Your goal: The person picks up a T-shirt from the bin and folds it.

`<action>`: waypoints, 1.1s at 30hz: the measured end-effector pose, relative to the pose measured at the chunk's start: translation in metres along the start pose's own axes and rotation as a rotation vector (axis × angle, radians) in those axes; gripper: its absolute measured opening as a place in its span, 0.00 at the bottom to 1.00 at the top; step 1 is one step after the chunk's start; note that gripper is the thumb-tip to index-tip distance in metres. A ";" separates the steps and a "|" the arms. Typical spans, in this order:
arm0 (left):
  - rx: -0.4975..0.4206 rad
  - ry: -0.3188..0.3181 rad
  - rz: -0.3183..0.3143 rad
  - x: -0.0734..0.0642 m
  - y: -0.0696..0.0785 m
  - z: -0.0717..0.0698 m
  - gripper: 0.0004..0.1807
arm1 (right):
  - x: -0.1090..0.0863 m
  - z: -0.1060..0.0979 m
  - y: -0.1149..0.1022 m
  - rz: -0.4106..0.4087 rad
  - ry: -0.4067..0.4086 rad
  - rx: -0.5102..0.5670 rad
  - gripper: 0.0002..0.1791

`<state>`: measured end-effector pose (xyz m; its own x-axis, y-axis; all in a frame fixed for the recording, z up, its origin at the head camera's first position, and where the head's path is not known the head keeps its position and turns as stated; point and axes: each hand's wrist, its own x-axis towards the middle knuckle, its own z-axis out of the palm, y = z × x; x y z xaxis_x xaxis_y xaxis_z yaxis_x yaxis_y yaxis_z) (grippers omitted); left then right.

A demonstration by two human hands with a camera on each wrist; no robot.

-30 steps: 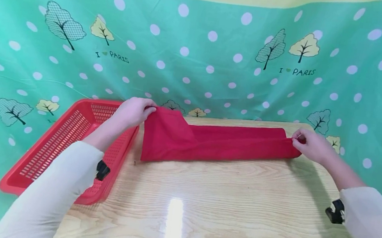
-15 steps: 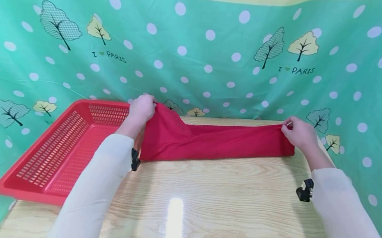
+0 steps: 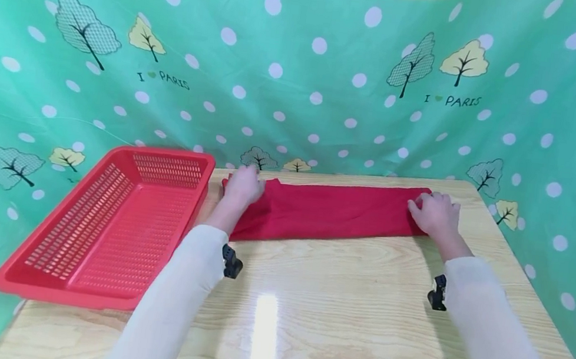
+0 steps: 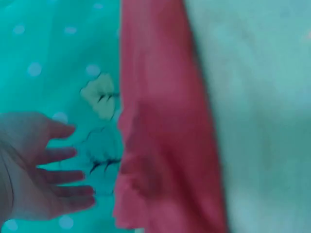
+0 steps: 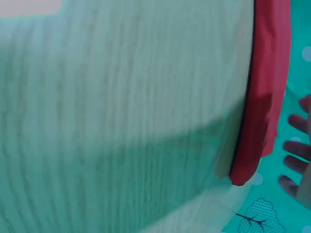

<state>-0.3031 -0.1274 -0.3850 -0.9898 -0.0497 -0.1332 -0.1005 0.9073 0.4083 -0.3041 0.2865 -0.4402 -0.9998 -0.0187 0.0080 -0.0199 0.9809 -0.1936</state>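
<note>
A red cloth (image 3: 340, 214), folded into a long flat strip, lies across the back of the wooden table. Over its left end is my left hand (image 3: 246, 185); the left wrist view shows that hand (image 4: 36, 170) with fingers spread, apart from the cloth (image 4: 170, 121), whose edge is rumpled there. Above the right end hovers my right hand (image 3: 436, 213), fingers slightly bent. In the right wrist view its fingers (image 5: 297, 148) are loosely spread beside the cloth (image 5: 257, 107) with a gap between. Neither hand holds anything.
A red plastic basket (image 3: 58, 297) with slotted sides stands left of the cloth, close to its left end. Behind the table (image 3: 348, 305) hangs a green dotted curtain (image 3: 275, 104) with printed trees, which also runs along both sides.
Both hands have let go of the cloth's upper edge. The raised left corner has come down, the strip lies flatter, and the left hand has moved right while the right hand has moved left.
</note>
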 end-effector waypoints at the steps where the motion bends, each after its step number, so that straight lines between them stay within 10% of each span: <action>1: 0.011 -0.070 -0.009 -0.003 0.001 0.008 0.29 | -0.001 0.002 0.002 -0.011 -0.044 -0.009 0.26; 7: 0.109 -0.358 -0.118 -0.016 -0.003 0.048 0.48 | -0.007 0.007 0.012 -0.043 -0.188 -0.046 0.32; 23: 0.174 -0.262 -0.052 -0.024 -0.010 0.052 0.52 | -0.016 0.006 0.022 0.017 -0.078 -0.068 0.19; 33: 0.222 -0.316 -0.013 -0.034 -0.005 0.062 0.47 | -0.017 0.004 0.036 -0.013 -0.245 0.163 0.44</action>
<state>-0.2622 -0.1044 -0.4388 -0.9054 0.0377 -0.4229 -0.0547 0.9774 0.2042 -0.2875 0.3213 -0.4512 -0.9702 -0.0966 -0.2223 -0.0130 0.9365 -0.3505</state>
